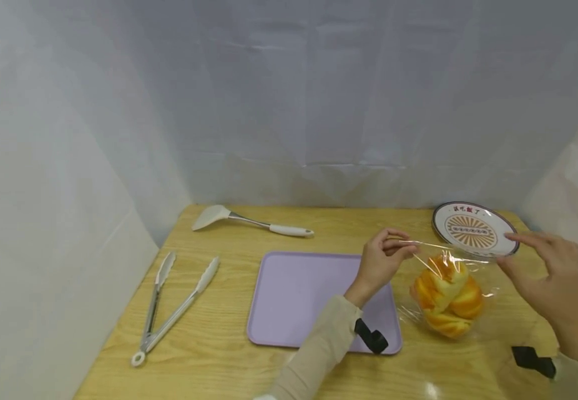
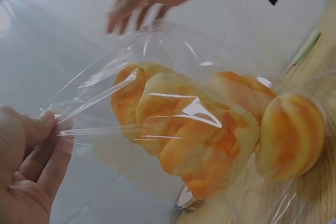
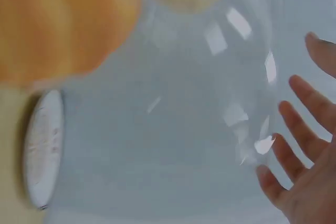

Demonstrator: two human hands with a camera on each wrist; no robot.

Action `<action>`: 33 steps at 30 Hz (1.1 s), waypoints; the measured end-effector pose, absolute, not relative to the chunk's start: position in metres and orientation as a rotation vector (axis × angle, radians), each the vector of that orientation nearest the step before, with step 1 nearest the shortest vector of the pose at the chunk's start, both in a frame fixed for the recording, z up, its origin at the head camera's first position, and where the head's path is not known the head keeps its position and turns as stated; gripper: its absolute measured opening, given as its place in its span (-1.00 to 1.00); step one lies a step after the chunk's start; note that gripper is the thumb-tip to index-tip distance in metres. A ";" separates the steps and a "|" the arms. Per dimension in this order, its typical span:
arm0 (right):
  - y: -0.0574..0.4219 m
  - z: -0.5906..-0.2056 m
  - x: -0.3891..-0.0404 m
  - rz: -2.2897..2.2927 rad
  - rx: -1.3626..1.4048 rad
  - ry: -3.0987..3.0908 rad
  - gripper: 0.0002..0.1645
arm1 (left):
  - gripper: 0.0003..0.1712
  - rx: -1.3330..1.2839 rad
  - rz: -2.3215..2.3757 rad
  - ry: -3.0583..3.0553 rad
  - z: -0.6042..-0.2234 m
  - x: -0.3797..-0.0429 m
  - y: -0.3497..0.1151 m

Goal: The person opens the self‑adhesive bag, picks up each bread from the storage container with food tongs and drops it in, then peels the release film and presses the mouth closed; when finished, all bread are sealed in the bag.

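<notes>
A clear plastic bag (image 1: 487, 291) with orange-and-yellow braided bread (image 1: 448, 297) inside is held above the right part of the table. My left hand (image 1: 385, 258) pinches the bag's upper left edge between thumb and fingers. In the left wrist view, the plastic stretches taut from those fingertips across the bread (image 2: 194, 124). My right hand (image 1: 551, 272) stands at the bag's opposite upper corner, thumb and fingers apart. Seen from the right wrist, the fingers (image 3: 302, 121) are spread and straight beside the shiny plastic, gripping nothing.
Left of the bag lies a lilac tray (image 1: 289, 300), partly under my left forearm. A patterned plate (image 1: 471, 228) sits at the back right. Metal tongs (image 1: 171, 328) lie spread on the left, and a white-handled spatula (image 1: 249, 220) lies along the back, near the pale curtain (image 1: 318, 111).
</notes>
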State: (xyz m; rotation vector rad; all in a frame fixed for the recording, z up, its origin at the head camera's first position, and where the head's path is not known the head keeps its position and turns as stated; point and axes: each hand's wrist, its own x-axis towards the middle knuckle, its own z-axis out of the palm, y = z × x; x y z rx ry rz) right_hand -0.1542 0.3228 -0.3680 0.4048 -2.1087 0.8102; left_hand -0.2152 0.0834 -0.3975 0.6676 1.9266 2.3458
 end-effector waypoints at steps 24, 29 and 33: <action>0.300 -0.338 -0.164 0.445 0.452 -2.712 -0.90 | -0.77 0.711 2.062 2.105 -0.403 -0.213 0.091; 0.316 -0.343 -0.162 0.435 0.532 -2.600 -0.85 | -0.77 0.706 2.122 2.015 -0.405 -0.212 0.092; 0.322 -0.342 -0.157 0.545 0.381 -2.731 -0.62 | -0.75 0.715 2.144 1.989 -0.406 -0.211 0.091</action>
